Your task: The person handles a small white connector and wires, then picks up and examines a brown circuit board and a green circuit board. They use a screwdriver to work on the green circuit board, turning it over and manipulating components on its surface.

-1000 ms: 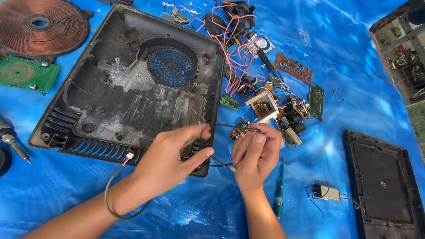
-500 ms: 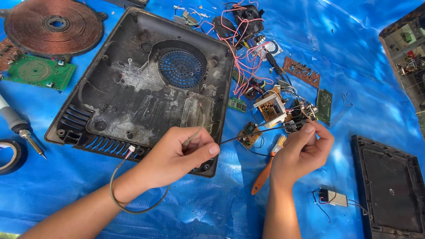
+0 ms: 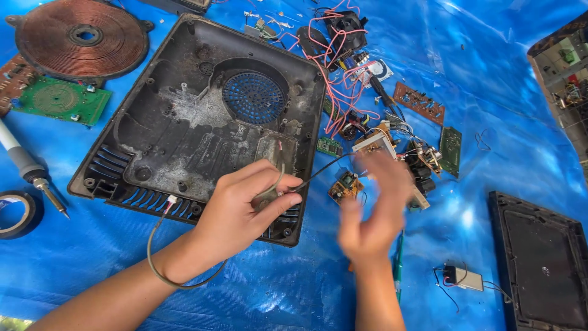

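My left hand point(image 3: 245, 211) rests on the near edge of a black plastic appliance housing point(image 3: 184, 129) and pinches a thin wire point(image 3: 324, 167) between thumb and fingers. A grey cable point(image 3: 153, 245) with a white plug loops around that wrist. My right hand point(image 3: 373, 211) hovers to the right, blurred by motion, fingers spread, and nothing shows in it. It is just beside a small circuit board point(image 3: 346, 187) that lies on the blue tarp point(image 3: 294, 288).
A copper coil point(image 3: 79, 37), green board point(image 3: 61, 98), soldering iron point(image 3: 30, 171) and tape roll point(image 3: 18, 214) lie at left. Red-wired components point(image 3: 349, 61) and small boards point(image 3: 419, 101) lie behind. At right are a black panel point(image 3: 545, 263) and a small white wired part point(image 3: 462, 279).
My right hand has pulled away from the components at the right and swung back toward the small board, now blurred. My left hand keeps its pinch on the wire.
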